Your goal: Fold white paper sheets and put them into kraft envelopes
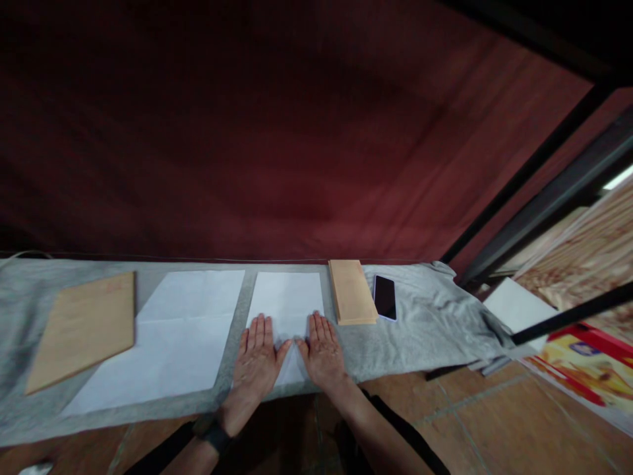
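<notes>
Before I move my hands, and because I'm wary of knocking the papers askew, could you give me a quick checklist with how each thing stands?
1. Left hand and right hand flat on the middle sheet: ok.
2. Middle sheet apart from the brown stack on its right: ok, grey cloth shows between.
3. Left sheet uncovered: not ok, the brown board overlaps its left side.
4. Phone clear of the right hand: ok, it lies beyond the brown stack.
5. Middle sheet smooth beneath the palms: cannot tell, the hands hide it.
</notes>
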Demonstrator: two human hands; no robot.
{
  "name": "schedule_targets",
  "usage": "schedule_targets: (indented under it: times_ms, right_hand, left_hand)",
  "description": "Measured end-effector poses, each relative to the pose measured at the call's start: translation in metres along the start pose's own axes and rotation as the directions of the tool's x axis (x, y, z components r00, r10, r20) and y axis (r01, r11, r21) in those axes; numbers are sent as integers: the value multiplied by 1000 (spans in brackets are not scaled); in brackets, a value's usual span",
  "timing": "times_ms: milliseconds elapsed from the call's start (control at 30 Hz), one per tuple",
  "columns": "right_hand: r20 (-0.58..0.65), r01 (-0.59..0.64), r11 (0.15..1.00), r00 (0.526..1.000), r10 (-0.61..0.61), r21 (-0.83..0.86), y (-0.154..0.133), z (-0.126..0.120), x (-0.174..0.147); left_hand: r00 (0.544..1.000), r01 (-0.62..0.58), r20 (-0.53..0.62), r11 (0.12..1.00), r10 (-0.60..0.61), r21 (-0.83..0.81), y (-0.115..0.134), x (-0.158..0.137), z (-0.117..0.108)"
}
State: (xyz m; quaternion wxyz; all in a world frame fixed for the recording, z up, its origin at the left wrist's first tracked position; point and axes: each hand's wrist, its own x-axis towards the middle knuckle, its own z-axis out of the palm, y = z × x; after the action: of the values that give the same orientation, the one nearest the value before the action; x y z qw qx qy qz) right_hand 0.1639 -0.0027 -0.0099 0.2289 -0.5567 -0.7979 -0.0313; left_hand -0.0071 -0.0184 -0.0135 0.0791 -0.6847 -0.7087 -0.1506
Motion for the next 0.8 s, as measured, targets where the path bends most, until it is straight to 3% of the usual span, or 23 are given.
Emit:
schedule_targets:
  times_ms: [300,467,667,800]
  right_hand:
    - [-36,33,999,999,-34,-43,16,-8,-18]
    - [-59,37,999,998,-37,-1,3,-16,-16]
    - [-19,197,972,980,-196,125,-29,-6,-9]
    - [-27,199,973,980,-197,119,-22,5,-8]
  left_hand:
    - [998,-2,-69,998,-3,-67,-19,-20,-4]
    - [997,-1,-83,1000,-1,-31,-18,-21,-9]
    - [981,-188,-49,982,186,-19,-11,-17,-20]
    - [975,-221,-21,975,221,-16,-14,-20,-12]
